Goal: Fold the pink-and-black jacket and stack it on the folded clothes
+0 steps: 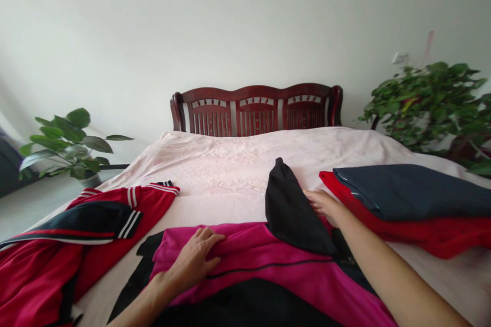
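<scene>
Spread across the near part of the bed is a magenta and black jacket (249,248), with a dark line running across it. My left hand (196,256) lies on its magenta cloth with the fingers stretched out. At the garment's far right, a black sleeve (289,209) points away from me, its narrow end on the bedspread. My right hand (324,205) is closed at the sleeve's right edge; its fingertips are partly hidden behind the cloth.
A pale pink bedspread (218,179) covers the bed, with a dark wooden headboard (257,107) behind. Red and navy striped clothing (103,255) lies left. Folded navy cloth (414,191) rests on red cloth (414,235) at right. Potted plants (72,143) flank the bed.
</scene>
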`<state>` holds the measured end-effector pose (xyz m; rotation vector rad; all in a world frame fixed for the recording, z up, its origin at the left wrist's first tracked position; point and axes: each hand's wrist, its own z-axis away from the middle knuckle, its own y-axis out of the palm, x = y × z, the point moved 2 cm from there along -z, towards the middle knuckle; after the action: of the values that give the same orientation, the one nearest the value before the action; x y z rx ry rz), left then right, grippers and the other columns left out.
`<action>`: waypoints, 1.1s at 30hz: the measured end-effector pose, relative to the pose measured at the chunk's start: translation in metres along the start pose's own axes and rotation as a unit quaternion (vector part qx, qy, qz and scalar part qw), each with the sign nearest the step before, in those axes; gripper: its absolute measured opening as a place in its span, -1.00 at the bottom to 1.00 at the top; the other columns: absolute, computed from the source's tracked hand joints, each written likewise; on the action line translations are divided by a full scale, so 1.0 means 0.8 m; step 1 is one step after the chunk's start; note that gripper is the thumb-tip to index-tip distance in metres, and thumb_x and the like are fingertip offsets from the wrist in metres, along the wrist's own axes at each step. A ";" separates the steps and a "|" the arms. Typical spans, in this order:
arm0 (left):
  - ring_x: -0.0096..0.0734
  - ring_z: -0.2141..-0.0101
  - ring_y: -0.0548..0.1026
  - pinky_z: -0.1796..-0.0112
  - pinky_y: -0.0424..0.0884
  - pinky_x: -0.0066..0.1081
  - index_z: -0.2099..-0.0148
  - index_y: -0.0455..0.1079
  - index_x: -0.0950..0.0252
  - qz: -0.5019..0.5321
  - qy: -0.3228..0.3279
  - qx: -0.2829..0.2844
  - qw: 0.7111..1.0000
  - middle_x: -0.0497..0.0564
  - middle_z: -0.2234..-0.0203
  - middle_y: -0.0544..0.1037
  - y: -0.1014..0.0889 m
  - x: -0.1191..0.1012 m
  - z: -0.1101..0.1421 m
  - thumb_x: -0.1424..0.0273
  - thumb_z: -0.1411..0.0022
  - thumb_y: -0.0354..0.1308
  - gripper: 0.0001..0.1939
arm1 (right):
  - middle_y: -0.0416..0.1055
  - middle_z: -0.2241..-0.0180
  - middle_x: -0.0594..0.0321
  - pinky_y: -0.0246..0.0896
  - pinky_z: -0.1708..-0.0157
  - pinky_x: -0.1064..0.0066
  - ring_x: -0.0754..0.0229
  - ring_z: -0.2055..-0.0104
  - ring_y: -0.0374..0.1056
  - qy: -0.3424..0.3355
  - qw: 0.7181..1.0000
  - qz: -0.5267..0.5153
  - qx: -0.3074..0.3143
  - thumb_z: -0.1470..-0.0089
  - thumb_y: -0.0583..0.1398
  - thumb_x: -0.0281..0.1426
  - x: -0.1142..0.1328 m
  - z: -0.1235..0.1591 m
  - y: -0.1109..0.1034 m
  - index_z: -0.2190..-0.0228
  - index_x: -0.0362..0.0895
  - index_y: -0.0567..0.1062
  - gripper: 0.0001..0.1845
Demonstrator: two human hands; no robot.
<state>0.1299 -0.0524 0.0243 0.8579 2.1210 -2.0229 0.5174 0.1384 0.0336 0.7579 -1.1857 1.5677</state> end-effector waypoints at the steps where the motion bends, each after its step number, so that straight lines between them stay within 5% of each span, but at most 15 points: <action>1: -0.15 0.03 0.39 -0.06 0.33 -0.13 -0.14 0.41 0.12 -0.004 0.001 0.003 1.000 0.05 0.06 0.48 0.004 0.000 0.002 0.50 -0.08 0.19 -0.46 | 0.51 0.49 0.10 0.39 0.42 0.30 0.07 0.43 0.47 0.006 1.000 0.000 0.007 0.00 0.28 -0.17 0.003 -0.005 0.007 0.24 -0.17 0.51 -0.64; 5: -0.12 -0.03 0.36 -0.10 0.29 -0.11 -0.18 0.40 0.02 0.037 0.005 0.030 0.999 0.04 -0.03 0.46 0.008 0.002 0.012 0.50 -0.04 0.22 -0.38 | 0.46 0.59 0.14 0.40 0.43 0.24 0.01 0.48 0.45 0.001 0.999 -0.009 0.047 0.05 0.27 -0.31 0.029 -0.017 0.037 0.34 -0.19 0.53 -0.77; 9: -0.06 -0.05 0.41 -0.16 0.24 -0.08 -0.08 0.50 0.16 0.194 -0.059 0.009 0.979 0.11 0.01 0.52 0.002 0.012 0.006 0.29 -0.18 0.19 -0.60 | 0.50 0.50 0.26 0.40 0.32 0.33 0.14 0.42 0.45 -0.093 0.991 -0.038 0.085 0.04 0.15 -0.44 0.079 0.002 0.075 0.16 -0.15 0.52 -0.65; 11: -0.04 -0.10 0.41 -0.20 0.21 -0.08 -0.13 0.45 0.24 0.346 -0.124 -0.034 0.929 0.18 -0.03 0.52 -0.005 0.021 0.000 0.11 -0.28 0.08 -0.52 | 0.54 0.39 0.33 0.37 0.20 0.39 0.18 0.30 0.47 -0.155 0.980 -0.041 0.121 0.07 0.16 -0.47 0.099 0.037 0.101 0.08 -0.08 0.51 -0.55; 13: -0.03 -0.16 0.38 -0.21 0.20 -0.07 -0.28 0.29 0.26 0.512 -0.179 -0.064 0.837 0.22 -0.13 0.46 -0.014 0.031 -0.002 -0.05 -0.31 -0.04 -0.33 | 0.57 0.29 0.34 0.32 0.06 0.39 0.14 0.14 0.46 -0.239 0.951 0.006 0.197 0.13 0.21 -0.50 0.107 0.091 0.130 0.10 -0.03 0.55 -0.52; 15: 0.01 -0.20 0.34 -0.18 0.25 0.01 -0.39 0.08 0.22 0.638 -0.206 -0.059 0.740 0.25 -0.22 0.38 -0.024 0.039 0.004 -0.16 -0.28 -0.12 -0.19 | 0.56 0.14 0.32 0.21 -0.09 0.35 0.13 -0.03 0.40 -0.405 0.838 0.157 0.329 0.08 0.15 -0.52 0.097 0.157 0.160 0.07 0.01 0.56 -0.50; 17: 0.06 -0.24 0.29 -0.14 0.27 0.08 -0.43 -0.03 0.17 0.692 -0.211 -0.033 0.689 0.24 -0.27 0.32 -0.030 0.045 0.019 -0.22 -0.24 -0.13 -0.12 | 0.52 0.03 0.29 0.18 -0.10 0.32 0.13 -0.07 0.37 -0.502 0.707 0.284 0.409 0.06 0.11 -0.53 0.067 0.214 0.180 0.07 0.03 0.56 -0.49; 19: 0.06 -0.26 0.26 -0.15 0.26 0.08 -0.42 0.01 0.11 0.677 -0.224 -0.005 0.701 0.20 -0.29 0.29 -0.031 0.050 0.039 -0.21 -0.22 -0.08 -0.15 | 0.48 -0.03 0.20 0.13 -0.13 0.21 0.05 -0.10 0.34 -0.562 0.626 0.368 0.395 0.03 0.14 -0.46 0.030 0.250 0.190 0.12 0.00 0.58 -0.58; 21: 0.05 -0.26 0.27 -0.17 0.24 0.05 -0.38 0.11 0.08 0.618 -0.243 0.018 0.748 0.17 -0.30 0.29 -0.029 0.050 0.056 -0.17 -0.21 0.00 -0.20 | 0.47 -0.02 0.15 0.08 -0.14 0.11 0.01 -0.08 0.33 -0.594 0.596 0.408 0.355 0.01 0.18 -0.37 -0.001 0.265 0.194 0.15 -0.04 0.58 -0.65; 26: -0.04 -0.27 0.25 -0.24 0.16 -0.03 -0.35 0.17 0.15 0.472 -0.168 0.004 0.865 0.15 -0.27 0.34 -0.029 0.012 0.047 -0.05 -0.17 0.17 -0.21 | 0.56 0.21 0.31 0.00 -0.11 0.05 0.09 0.09 0.37 -0.610 0.604 0.397 0.324 0.02 0.17 -0.36 -0.024 0.263 0.206 0.24 0.03 0.59 -0.72; 30: -0.09 -0.17 0.38 -0.17 0.28 -0.12 -0.28 0.28 0.18 0.408 -0.151 0.042 0.899 0.11 -0.16 0.48 -0.029 -0.036 0.006 0.04 -0.12 0.22 -0.28 | 0.55 0.40 0.35 0.03 -0.08 0.08 0.13 0.23 0.37 -0.645 0.573 0.377 0.338 0.07 0.15 -0.38 -0.023 0.264 0.219 0.47 -0.04 0.55 -0.85; 33: -0.16 0.18 0.56 0.11 0.46 -0.23 0.03 0.52 0.26 0.397 -0.149 0.127 0.897 0.04 0.19 0.64 -0.026 -0.049 0.002 0.25 0.01 0.29 -0.55 | 0.56 0.41 0.36 0.17 0.04 0.29 0.21 0.27 0.41 -0.634 0.579 0.330 0.392 0.13 0.11 -0.45 -0.029 0.265 0.215 0.51 -0.07 0.53 -0.83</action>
<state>0.1528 -0.0665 0.0594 1.1129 1.0785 -1.8109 0.3452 -0.0748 0.0265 2.5926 -1.8557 2.2070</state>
